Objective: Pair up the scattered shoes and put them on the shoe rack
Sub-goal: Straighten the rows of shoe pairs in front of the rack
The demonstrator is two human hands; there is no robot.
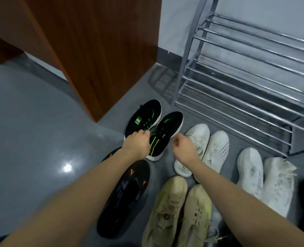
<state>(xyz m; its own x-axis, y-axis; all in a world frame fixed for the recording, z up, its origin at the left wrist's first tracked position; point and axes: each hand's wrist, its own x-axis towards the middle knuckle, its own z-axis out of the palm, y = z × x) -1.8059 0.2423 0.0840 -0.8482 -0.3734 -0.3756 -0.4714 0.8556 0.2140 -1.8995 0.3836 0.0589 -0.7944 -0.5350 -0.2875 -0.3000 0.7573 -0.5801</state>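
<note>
Black knit with green stripes: left hand (138, 142) pinches both black-green sneakers (154, 129) at their inner collars, fingers curled round the adjoining edges. Gripped there, probably so one hand can lift the pair together. Whether the soles are off the floor, I cannot tell. Right hand (184, 147) hovers just beside, fingers loosely curled, holding nothing; likely free to steady the pair. Around them on the grey floor, shoes sit side by side in matched twos: white pair (208, 148), second white pair (261, 179), tan pair (181, 211), dark shoe with orange marks (126, 198). Metal shoe rack (245, 72) stands near, its visible bars bare. Pairing looks mostly done; racking not started.
</note>
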